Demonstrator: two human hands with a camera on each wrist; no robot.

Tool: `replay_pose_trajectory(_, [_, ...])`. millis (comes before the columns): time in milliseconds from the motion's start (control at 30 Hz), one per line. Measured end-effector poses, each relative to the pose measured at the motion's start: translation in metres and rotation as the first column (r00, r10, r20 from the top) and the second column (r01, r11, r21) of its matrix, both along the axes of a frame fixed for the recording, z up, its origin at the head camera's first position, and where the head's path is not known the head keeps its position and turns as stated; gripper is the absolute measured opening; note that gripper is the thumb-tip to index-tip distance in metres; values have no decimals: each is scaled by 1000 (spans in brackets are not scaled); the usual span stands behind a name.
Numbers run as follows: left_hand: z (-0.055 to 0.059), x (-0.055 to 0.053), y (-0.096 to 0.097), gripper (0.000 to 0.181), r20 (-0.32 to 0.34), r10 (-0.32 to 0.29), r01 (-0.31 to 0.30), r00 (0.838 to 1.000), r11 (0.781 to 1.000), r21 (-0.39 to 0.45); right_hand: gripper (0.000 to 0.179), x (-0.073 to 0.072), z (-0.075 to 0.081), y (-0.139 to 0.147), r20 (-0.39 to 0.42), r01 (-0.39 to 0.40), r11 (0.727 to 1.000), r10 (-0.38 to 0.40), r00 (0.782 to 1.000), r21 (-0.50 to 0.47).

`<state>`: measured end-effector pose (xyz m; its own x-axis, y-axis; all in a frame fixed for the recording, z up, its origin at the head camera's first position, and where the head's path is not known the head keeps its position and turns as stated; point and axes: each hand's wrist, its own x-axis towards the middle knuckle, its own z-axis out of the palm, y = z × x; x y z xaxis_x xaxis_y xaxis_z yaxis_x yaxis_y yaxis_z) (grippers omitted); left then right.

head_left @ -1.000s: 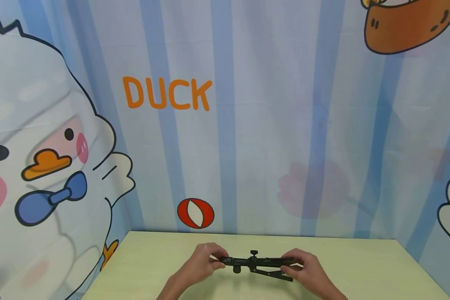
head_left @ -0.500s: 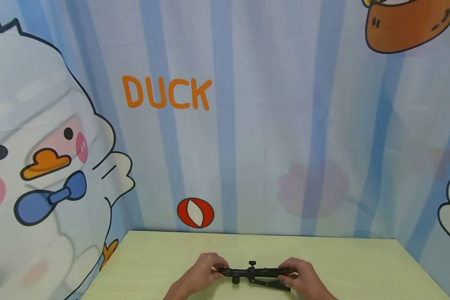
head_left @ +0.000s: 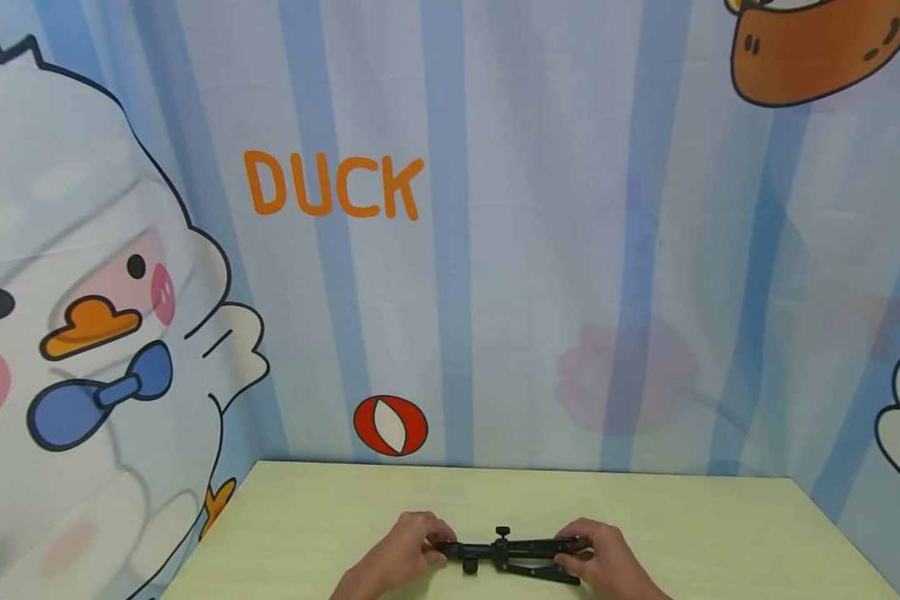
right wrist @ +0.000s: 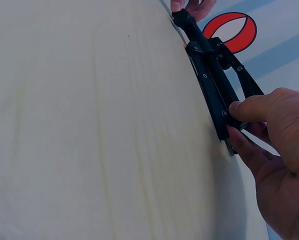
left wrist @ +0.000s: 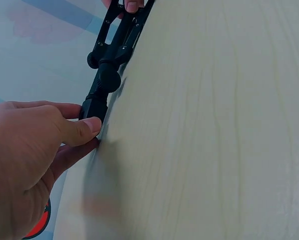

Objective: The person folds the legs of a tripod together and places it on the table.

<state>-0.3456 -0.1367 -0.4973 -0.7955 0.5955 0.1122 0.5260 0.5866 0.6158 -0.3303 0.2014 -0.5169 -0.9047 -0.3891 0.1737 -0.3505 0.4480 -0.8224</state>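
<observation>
A small black tripod [head_left: 500, 551] lies sideways between the two hands near the front of the table, its legs pointing right and slightly spread. My left hand [head_left: 401, 550] pinches its head end between thumb and fingers, as the left wrist view shows on the dark tip [left wrist: 93, 107]. At the opposite end, my right hand [head_left: 607, 562] grips the legs; in the right wrist view the thumb presses on a leg [right wrist: 217, 100]. One knob [head_left: 502, 531] sticks up from the middle and another [head_left: 470, 567] hangs below. Part of the leg ends is hidden by the right fingers.
The pale wooden table [head_left: 330, 492] spreads around the hands. Behind it hangs a blue-and-white striped cloth [head_left: 525, 250] printed with a duck, lettering and a red ball shape.
Both hands have lowered the tripod toward the table and the viewer, with a slight shift left. Most of this came in the first half second; the grip looks the same.
</observation>
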Motion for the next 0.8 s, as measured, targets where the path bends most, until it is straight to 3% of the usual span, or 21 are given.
replay_pose_trajectory(567, [-2,0,0,20,49,34,-37,998,998,57,22,1,9,5,39,-28,999,26,999,40])
replay_pose_trajectory(800, [-3,0,-5,19,37,15,-17,999,998,56,24,1,10,12,45,-54,997,52,998,47])
